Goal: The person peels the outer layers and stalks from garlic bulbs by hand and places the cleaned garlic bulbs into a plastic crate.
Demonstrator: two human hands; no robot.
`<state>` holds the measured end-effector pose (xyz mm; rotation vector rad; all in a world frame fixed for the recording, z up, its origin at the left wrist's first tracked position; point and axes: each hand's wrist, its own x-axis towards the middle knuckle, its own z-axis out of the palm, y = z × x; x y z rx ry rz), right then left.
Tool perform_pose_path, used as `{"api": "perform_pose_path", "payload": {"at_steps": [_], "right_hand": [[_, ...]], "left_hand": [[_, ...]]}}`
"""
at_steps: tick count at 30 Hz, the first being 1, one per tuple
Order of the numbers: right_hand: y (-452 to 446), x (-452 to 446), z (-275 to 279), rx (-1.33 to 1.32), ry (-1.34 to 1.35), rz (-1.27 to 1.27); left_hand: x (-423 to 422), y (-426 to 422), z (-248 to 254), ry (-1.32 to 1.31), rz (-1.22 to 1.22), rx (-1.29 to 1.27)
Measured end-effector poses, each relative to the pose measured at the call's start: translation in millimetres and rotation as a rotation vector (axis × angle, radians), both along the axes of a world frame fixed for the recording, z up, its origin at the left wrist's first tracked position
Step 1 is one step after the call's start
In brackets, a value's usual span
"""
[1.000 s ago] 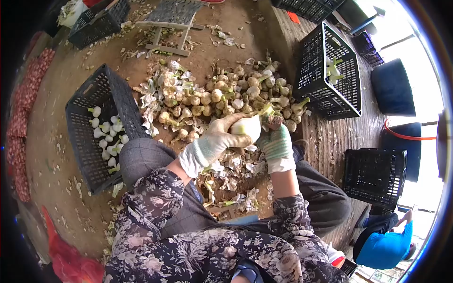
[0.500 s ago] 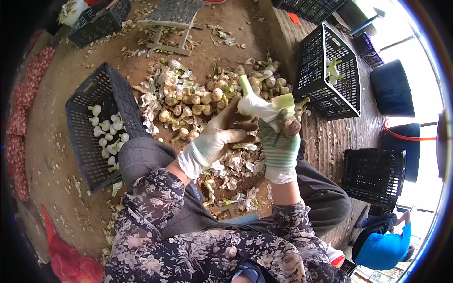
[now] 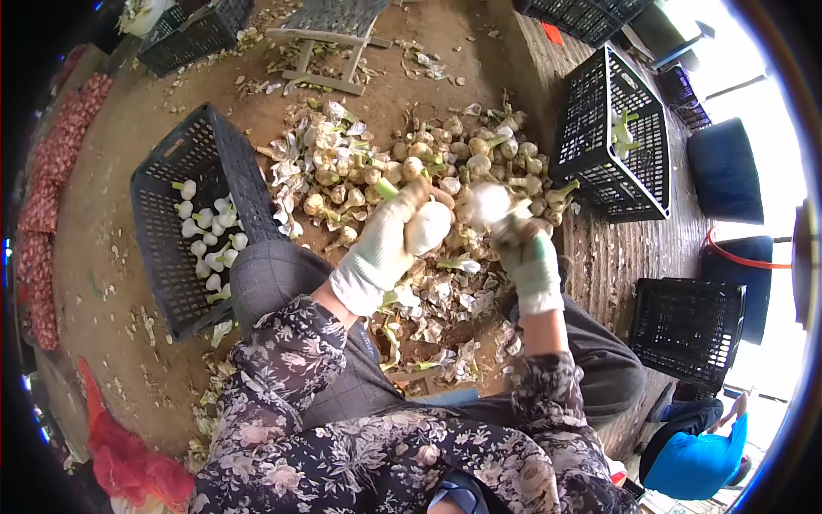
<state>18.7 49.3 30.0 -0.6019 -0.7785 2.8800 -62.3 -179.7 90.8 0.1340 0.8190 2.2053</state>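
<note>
My left hand (image 3: pixel 385 244), in a pale work glove, is closed around a white garlic bulb (image 3: pixel 428 228) whose green stem (image 3: pixel 387 188) sticks up past the fingers. My right hand (image 3: pixel 527 261), in a green-and-white glove, is curled just to the right, apart from the left. A white shape (image 3: pixel 490 204), smeared by motion, shows at its fingertips; whether it is peeled skin or a bulb I cannot tell. Under and beyond both hands lies a heap of unpeeled garlic (image 3: pixel 355 176) with loose skins (image 3: pixel 445 300) nearer my legs.
At left, a black crate (image 3: pixel 158 257) holds several white garlic bulbs (image 3: pixel 203 224). Another crate (image 3: pixel 612 137) with stemmed garlic stands at right, above an upturned-looking black crate (image 3: pixel 689 330). A low stool (image 3: pixel 330 21) is beyond the heap. A person in blue (image 3: pixel 693 458) is at lower right.
The garlic, held up at my right hand before, is now gripped in my left. My hands have drawn apart, the right one downward and outward. The whole view has shifted slightly.
</note>
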Motion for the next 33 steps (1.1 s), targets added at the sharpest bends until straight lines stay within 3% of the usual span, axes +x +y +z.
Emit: {"api": "perform_pose_path", "payload": {"at_steps": [1, 3, 4, 6, 8, 11, 12, 13, 17, 18, 20, 23, 24, 26, 28, 31, 33], "right_hand": [[4, 4, 9, 0.169, -0.241, 0.239], [-1, 13, 4, 1.495, -0.048, 0.735], [-4, 22, 3, 1.516, -0.095, 0.643], [-35, 10, 60, 0.739, -0.098, 0.402], [-50, -1, 69, 0.865, -0.093, 0.386], [-68, -14, 95, 0.712, -0.263, 0.475], [-82, -17, 92, 0.777, -0.119, 0.300], [-83, -15, 103, 0.745, -0.124, 0.355], [-72, -15, 97, 0.738, -0.144, 0.312], [-63, -10, 105, 0.558, -0.124, 0.374], [-66, -7, 110, 0.638, -0.282, 0.315], [-83, -3, 93, 1.241, -0.041, 0.326], [-80, -3, 92, 1.066, -0.089, 0.308], [-73, -6, 96, 0.709, -0.176, 0.264], [-55, -10, 77, 0.874, -0.310, 0.240], [-58, -2, 93, 0.593, -0.218, 0.308], [-72, -4, 106, 0.624, -0.192, 0.338]], "left_hand": [[1, 7, 3, -0.150, 0.164, -0.084], [2, 2, 11, -0.050, 0.120, -0.163], [1, 2, 13, 0.007, 0.095, -0.198], [2, 7, -5, 0.151, 0.176, -0.336], [3, 12, -18, 0.387, 0.235, -0.412], [4, 12, -4, 0.510, 0.192, -0.382], [6, 11, 5, 0.524, 0.167, -0.359], [11, 10, 18, 0.263, 0.121, -0.283], [7, 10, 6, 0.236, 0.106, -0.357], [7, 9, 10, 0.294, 0.129, -0.335], [6, 9, 12, 0.419, 0.169, -0.288], [0, 19, -4, 0.460, 0.233, -0.282], [4, 14, 5, 0.558, 0.199, -0.342], [9, 7, 11, 0.438, 0.159, -0.284], [9, 7, 14, 0.395, 0.147, -0.248], [9, 9, 13, 0.422, 0.143, -0.231], [7, 13, 8, 0.497, 0.160, -0.301]]}}
